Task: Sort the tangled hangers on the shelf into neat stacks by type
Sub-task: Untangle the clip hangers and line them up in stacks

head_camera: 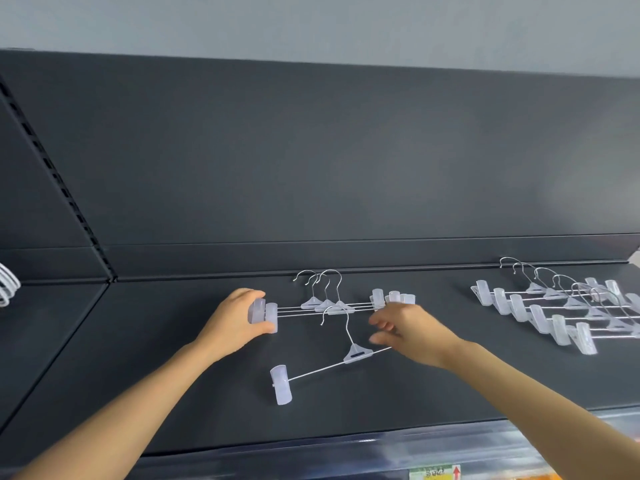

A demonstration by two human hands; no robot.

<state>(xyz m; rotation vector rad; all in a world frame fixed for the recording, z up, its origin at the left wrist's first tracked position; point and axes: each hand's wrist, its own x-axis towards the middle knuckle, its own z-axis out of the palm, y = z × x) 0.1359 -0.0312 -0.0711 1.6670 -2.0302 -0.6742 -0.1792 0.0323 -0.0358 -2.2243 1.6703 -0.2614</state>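
Centre of frame, on the dark shelf (156,375): small stack (332,304) of three clip hangers, hooks toward the back panel; left-end clips clasped by the left hand (232,320), thumb below, fingers curled over. Just below the stack: one loose hanger (355,353) of the same clip type, lying askew; left clip toward lower centre, right end hidden under the right hand (412,336); fingers there blurred and half extended; cannot tell whether pinching the wire or only hovering. Right of frame: fanned row of clip hangers (554,308), overlapping, not squared. Far left edge: a few white hangers (7,285), seemingly another type, barely in view.

Probable step: adding the loose hanger to the stack. To do it well: take by the right clip or the bar, not the hook; swing level with the stack; lay the hook in line with the others, avoiding a snag; butt the clips against the held end; use the left grip as a firm stop.
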